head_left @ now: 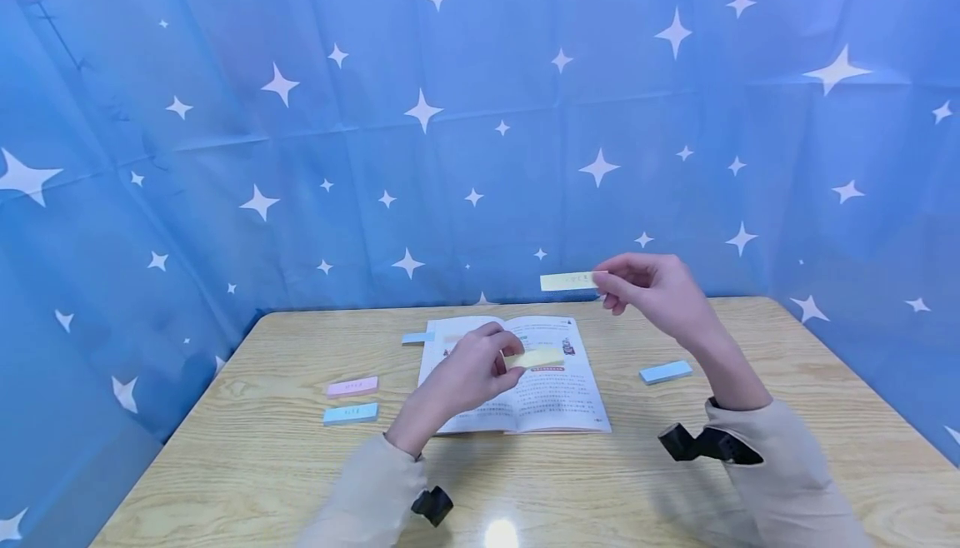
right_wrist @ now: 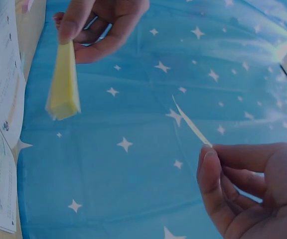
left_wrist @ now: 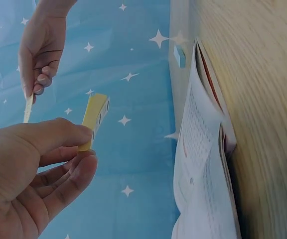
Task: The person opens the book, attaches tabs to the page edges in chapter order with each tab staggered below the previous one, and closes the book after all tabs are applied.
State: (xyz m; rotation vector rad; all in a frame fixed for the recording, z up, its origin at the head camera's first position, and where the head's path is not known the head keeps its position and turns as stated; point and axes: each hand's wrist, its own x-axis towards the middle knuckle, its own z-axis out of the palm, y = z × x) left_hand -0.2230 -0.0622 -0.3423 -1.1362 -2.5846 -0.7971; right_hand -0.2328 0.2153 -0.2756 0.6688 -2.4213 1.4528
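Yellow sticky-note pad: above the open book, pinched between left hand's thumb and fingers. Right hand pinches a single yellow strip, marked, held higher. Blue sticky-note pad on wooden table, right of book.

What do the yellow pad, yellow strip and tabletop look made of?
Yellow pad: likely stacked paper, matte, judging by its dull, thick block.
Yellow strip: probably paper, also dull, very thin edge-on.
Tabletop: wood or wood-look laminate, from the grain; bright glare suggests some sheen.
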